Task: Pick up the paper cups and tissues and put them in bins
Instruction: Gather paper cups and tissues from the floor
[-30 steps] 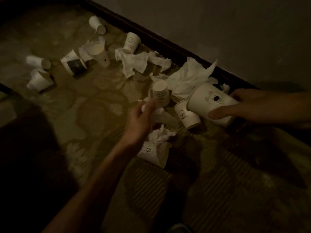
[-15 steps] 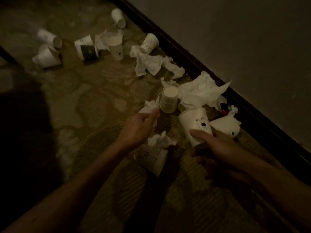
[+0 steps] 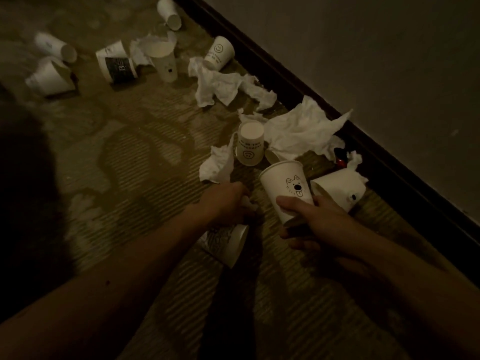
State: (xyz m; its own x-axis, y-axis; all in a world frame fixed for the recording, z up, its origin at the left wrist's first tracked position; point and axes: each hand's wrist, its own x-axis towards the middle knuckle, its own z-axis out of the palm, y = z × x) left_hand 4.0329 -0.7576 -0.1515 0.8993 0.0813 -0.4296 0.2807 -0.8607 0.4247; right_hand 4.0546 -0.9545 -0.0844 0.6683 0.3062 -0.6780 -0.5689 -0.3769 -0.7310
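Dog-face cup (image 3: 285, 185) sits in the right hand's (image 3: 320, 220) curled grip; left hand (image 3: 226, 203) pinches a tissue (image 3: 248, 203).

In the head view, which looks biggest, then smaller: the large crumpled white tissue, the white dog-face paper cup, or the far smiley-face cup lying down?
1. large crumpled white tissue
2. white dog-face paper cup
3. lying white smiley-face paper cup
Farther away, so the cups may really match.

I am indoors, in a dim room or corridor: patterned carpet (image 3: 135, 157) under me, a dark baseboard (image 3: 285, 79) along a plain wall (image 3: 363, 48), with paper cups (image 3: 250, 146) and tissues (image 3: 298, 131) littered on it.
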